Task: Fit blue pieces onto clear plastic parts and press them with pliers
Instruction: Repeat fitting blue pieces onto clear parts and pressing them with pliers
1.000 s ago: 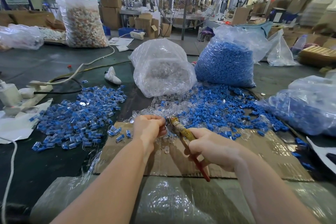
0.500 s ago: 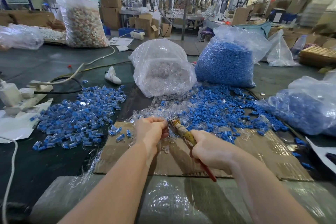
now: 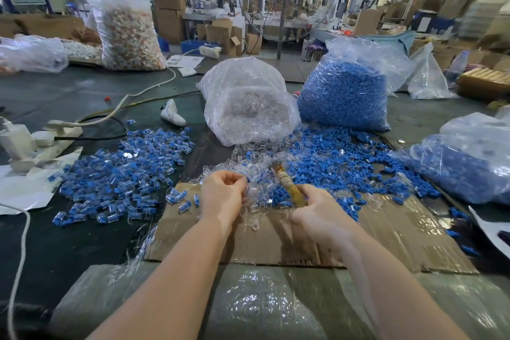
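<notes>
Left hand [image 3: 223, 196] hovers over the flattened brown cardboard sheet [image 3: 386, 234], fingers curled inward; whether they pinch a piece, cannot tell. Right hand [image 3: 320, 215] grips the worn yellow-handled pliers [image 3: 289, 188], fingers wrapped round the handles, nose pointing up and away toward the loose heap of small clear plastic parts [image 3: 248, 165]. Just beyond and to the right, a spread of small blue plastic pieces [image 3: 331, 163] lies on the dark table [image 3: 69, 243]. To the left, well apart, a pile of assembled blue-and-clear pieces [image 3: 121, 174]. Behind: a clear bag of transparent parts [image 3: 248, 102] beside a clear bag packed with blue pieces [image 3: 345, 91].
</notes>
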The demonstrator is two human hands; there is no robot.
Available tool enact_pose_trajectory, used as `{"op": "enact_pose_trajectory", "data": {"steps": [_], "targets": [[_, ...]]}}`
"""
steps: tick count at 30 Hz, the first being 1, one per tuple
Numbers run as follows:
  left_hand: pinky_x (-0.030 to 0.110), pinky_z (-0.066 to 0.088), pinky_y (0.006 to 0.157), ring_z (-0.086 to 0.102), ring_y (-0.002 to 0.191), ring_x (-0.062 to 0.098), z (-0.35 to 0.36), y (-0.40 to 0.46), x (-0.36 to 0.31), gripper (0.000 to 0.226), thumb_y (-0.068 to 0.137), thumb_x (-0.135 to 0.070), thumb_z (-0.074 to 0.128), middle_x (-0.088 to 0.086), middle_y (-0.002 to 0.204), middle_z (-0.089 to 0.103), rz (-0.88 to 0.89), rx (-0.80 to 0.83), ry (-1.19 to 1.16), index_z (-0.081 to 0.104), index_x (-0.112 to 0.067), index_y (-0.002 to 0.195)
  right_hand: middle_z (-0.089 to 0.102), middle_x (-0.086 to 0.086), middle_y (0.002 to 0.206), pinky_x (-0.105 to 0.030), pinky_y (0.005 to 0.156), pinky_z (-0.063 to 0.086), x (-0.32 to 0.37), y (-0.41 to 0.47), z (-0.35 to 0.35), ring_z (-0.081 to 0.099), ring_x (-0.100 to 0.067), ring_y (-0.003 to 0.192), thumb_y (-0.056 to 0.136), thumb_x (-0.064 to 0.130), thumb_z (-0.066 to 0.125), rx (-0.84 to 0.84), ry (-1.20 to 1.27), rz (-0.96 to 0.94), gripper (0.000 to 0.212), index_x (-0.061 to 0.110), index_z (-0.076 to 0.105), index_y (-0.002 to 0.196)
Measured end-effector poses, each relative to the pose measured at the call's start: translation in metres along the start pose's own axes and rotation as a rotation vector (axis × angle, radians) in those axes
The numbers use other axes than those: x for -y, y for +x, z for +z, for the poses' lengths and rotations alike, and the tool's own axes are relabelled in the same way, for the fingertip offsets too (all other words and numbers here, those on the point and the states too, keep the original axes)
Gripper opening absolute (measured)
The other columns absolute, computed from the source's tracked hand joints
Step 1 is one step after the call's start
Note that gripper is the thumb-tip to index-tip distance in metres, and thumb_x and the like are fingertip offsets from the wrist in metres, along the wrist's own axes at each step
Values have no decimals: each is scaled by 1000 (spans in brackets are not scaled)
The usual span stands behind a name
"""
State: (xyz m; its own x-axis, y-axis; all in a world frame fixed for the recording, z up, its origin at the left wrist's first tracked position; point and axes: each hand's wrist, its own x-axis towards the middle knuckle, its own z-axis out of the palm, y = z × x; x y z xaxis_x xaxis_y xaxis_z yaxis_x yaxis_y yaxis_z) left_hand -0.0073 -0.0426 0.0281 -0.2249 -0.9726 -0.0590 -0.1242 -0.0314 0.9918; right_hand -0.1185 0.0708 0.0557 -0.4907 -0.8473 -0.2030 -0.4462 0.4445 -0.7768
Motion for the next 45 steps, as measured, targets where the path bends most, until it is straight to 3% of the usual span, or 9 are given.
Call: {"op": "enact_pose_trajectory", "data": {"steps": [2,5,9,14,22,28,32,40,45], "targets": [[33,54,65,60,65,16,-11,3,2,4,88,-13,62,2,72,64,110,-84,180,65,-13,84,54,-5,106,-31,71,46,-10,6,-2,55,-25,87,83,7,55,-154,-121,-16,41,17,46,122],[17,43,56,56,65,7,-32,9,9,7,90,-18,60,-8,76,62,240,-220,420,66,-20,89,49,-10,124,-43,98,38,-23,11,-10,41,-29,117,85,33,61,-332,-368,47,58,22,37,137],[36,35,79,54,89,23,-62,21,26,19,93,-26,55,3,101,66,259,-416,789,69,-25,105,44,-11,131,-45,101,31,-36,15,-16,37,-30,123,85,51,58,-454,-545,111,69,26,30,143],[39,31,85,46,94,23,-81,27,42,23,93,-26,53,-1,99,58,192,-441,985,67,-31,110,43,-14,133,-43,100,32,-50,19,-16,36,-31,125,87,55,52,-510,-663,169,66,23,31,141],[40,28,91,40,108,23,-64,23,39,25,93,-24,51,0,114,53,221,-410,904,64,-26,114,31,-18,145,-47,105,27,-64,23,-14,26,-34,135,90,56,44,-497,-676,250,66,22,25,144],[19,31,77,43,92,9,-15,-2,30,19,90,-16,58,-5,96,55,514,-180,633,66,-16,107,32,-20,143,-46,103,29,-63,24,-15,28,-35,132,91,58,39,-480,-712,276,63,20,28,140],[11,33,78,47,89,7,11,-17,37,21,90,-16,57,-8,91,53,601,10,626,65,-13,109,34,-21,141,-46,102,31,-62,24,-16,30,-36,131,91,58,37,-468,-741,281,62,19,29,139],[9,21,83,39,92,2,15,-21,48,24,92,-24,55,-12,93,48,635,53,670,62,-18,113,30,-14,147,-51,108,22,-57,22,-19,25,-32,135,91,63,29,-435,-748,292,66,24,24,144],[9,21,83,37,93,3,15,-22,49,22,91,-24,57,-11,94,50,643,51,656,64,-16,110,53,-2,122,-42,102,30,-45,21,2,46,-20,114,93,37,49,-645,-723,-176,34,23,53,124]]}}
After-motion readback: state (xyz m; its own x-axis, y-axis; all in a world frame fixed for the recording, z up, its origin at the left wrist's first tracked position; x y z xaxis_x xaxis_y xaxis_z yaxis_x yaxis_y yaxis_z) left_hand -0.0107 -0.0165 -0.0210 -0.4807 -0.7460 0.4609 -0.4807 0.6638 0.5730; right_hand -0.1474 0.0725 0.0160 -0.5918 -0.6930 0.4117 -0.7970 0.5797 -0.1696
